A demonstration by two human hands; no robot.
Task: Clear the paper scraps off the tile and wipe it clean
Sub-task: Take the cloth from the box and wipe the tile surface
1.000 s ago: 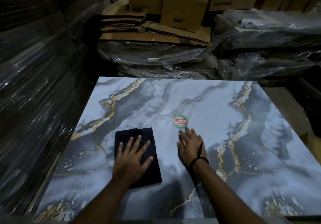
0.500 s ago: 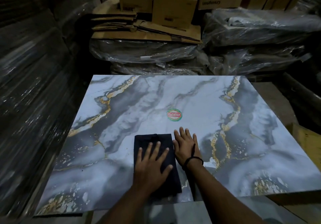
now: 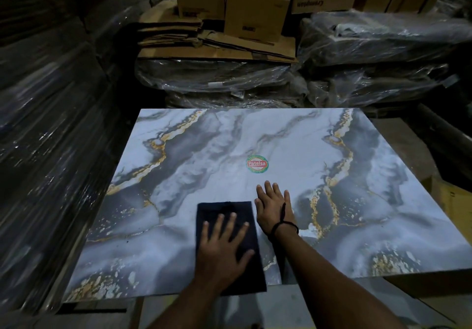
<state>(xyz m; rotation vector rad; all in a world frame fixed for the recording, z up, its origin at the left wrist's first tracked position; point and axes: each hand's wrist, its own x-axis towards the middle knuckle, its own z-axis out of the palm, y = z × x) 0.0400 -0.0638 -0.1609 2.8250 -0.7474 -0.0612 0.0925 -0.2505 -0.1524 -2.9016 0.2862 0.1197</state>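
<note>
A large glossy marble-pattern tile [image 3: 194, 165] with grey, white and gold veins lies flat in front of me. A round red and green sticker [image 3: 257, 164] sits near its middle. A folded dark cloth [image 3: 224, 211] lies near the tile's front edge. My left hand [image 3: 222, 247] presses flat on the cloth with fingers spread. My right hand [image 3: 273, 208] rests flat on the bare tile just right of the cloth, fingers spread, a black cord around the wrist. No paper scraps show on the tile.
Plastic-wrapped stacks [image 3: 51, 149] rise along the left side. Behind the tile stand wrapped bundles [image 3: 229, 83], flattened cardboard [image 3: 217, 45] and cardboard boxes [image 3: 255, 11]. A yellow box corner [image 3: 452, 201] sits at the right edge.
My left hand has slid the cloth rightward and toward the front edge, up beside my right hand. My right hand has drawn back a little from the sticker.
</note>
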